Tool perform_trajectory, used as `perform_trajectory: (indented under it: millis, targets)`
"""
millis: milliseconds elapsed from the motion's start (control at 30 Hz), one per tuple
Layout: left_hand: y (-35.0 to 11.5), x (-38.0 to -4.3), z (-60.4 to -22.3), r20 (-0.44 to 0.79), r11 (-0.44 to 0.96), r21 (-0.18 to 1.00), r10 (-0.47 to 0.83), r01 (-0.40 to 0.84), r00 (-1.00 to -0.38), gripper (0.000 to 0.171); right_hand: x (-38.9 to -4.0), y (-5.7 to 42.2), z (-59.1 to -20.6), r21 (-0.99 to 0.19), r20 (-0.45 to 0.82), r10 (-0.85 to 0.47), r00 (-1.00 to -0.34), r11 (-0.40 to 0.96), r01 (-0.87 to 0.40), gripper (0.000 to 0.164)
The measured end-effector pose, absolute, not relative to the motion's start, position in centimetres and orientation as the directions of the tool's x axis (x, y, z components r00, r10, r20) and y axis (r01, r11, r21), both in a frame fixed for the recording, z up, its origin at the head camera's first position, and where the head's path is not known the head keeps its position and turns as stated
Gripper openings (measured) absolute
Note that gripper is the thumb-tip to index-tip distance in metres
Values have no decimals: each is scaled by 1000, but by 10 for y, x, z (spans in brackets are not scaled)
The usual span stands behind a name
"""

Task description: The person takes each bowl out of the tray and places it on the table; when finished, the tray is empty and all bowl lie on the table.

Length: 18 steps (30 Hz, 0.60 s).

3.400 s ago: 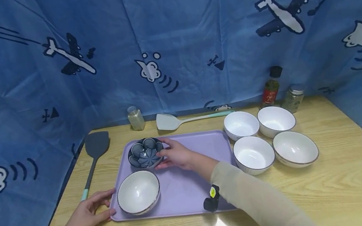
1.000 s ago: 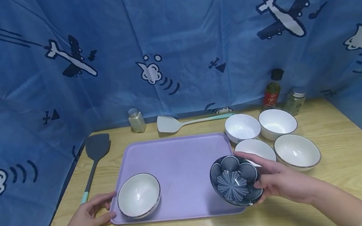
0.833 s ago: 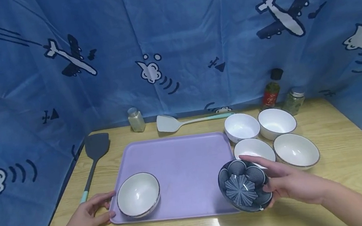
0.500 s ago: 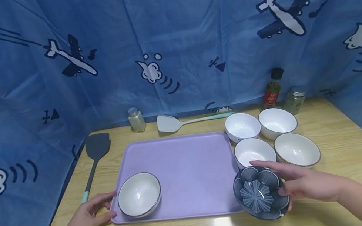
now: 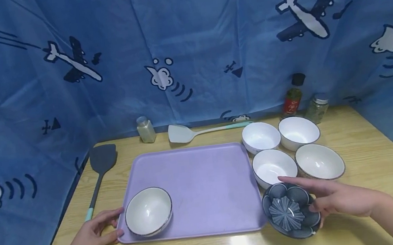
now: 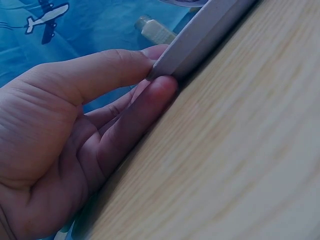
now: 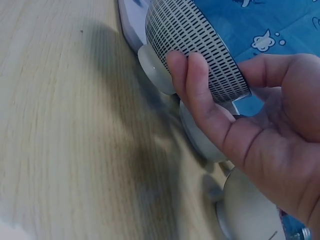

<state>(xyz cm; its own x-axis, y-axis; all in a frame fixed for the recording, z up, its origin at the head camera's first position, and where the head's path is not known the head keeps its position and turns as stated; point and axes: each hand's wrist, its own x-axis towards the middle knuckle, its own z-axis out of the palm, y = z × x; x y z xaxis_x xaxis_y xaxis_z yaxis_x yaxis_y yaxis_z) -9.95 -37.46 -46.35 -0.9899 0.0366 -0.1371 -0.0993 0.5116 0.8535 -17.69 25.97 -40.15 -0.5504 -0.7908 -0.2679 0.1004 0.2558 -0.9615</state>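
My right hand holds a dark blue bowl with a flower pattern inside, thumb at the rim. The right wrist view shows the same bowl's dashed outer side and white foot clear of the table, fingers underneath. At the left, my left hand pinches the lilac tray by its left edge; in the left wrist view the thumb lies on the tray's rim and a finger lies against its underside. One white bowl with a dark rim sits in the tray's near left corner.
Several white bowls stand in a cluster right of the tray, the nearest bowl beside my right fingers. Along the back are a light spatula, a shaker jar, a sauce bottle and a spice jar. A dark spatula lies left.
My right hand has lifted the dark blue bowl off the tray's far left and carried it right, past the tray's near right corner. The left hand stays at the tray edge.
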Motion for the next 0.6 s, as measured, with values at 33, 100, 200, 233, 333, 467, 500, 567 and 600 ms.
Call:
perform_trajectory:
  millis: [33,100,200,233,333,467,500,567,600]
  targets:
    - [-375,-99,-464,-138,514,852,34,-101,-990,63,-177,260,-403,-964,-261,-795,-547,249,98,75]
    - [-374,-99,-464,-135,511,854,35,-98,-990,63,-177,262,-406,-968,-246,-807,-537,235,90,75]
    - [-374,-98,-464,-122,507,858,41,-85,-992,63,-179,263,-410,-972,-230,-823,-519,220,81,75]
    - [-374,-98,-463,-124,504,859,38,-88,-992,64,-179,263,-412,-973,-227,-827,-514,217,80,75]
    - [-373,-98,-463,-132,510,855,34,-96,-991,64,-180,264,-414,-974,-225,-835,-503,210,88,75]
    - [-372,-99,-461,-144,524,845,29,-107,-989,64,-181,266,-417,-973,-229,-836,-499,208,97,75]
    - [-372,-99,-461,-149,522,845,26,-114,-988,64,-182,266,-418,-973,-229,-836,-498,205,102,75]
    - [-372,-99,-461,-157,523,843,24,-122,-987,64,-182,267,-419,-974,-227,-838,-496,195,116,74]
    - [-372,-99,-461,-162,528,840,25,-125,-986,64,-181,267,-420,-974,-227,-840,-493,190,125,74]
